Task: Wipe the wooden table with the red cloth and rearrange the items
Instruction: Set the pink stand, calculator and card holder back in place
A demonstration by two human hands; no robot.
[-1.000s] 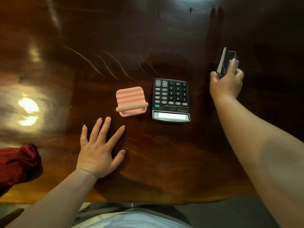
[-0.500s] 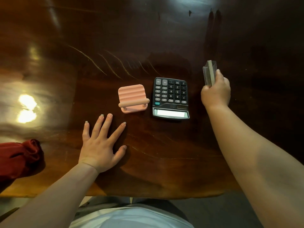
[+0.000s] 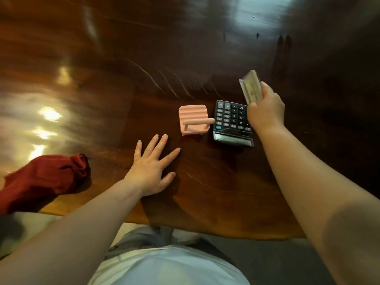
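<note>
The dark glossy wooden table (image 3: 205, 50) fills the view. A crumpled red cloth (image 3: 41, 179) lies at its near left edge, untouched. My left hand (image 3: 152, 167) rests flat on the wood with fingers spread, just near and left of a pink ribbed stand (image 3: 193, 119). A black calculator (image 3: 231, 122) sits right beside the stand. My right hand (image 3: 266, 110) is raised over the calculator's right side, closed on a small clear rectangular case (image 3: 250, 87) that sticks up from my fingers.
The table's near edge (image 3: 205, 227) runs along the bottom, with my lap below it. Bright light reflections sit on the left of the tabletop. Faint curved scratches mark the wood beyond the stand.
My right hand has carried the clear case leftward and nearer, from the right of the calculator to above its right side. The left hand stays flat on the table.
</note>
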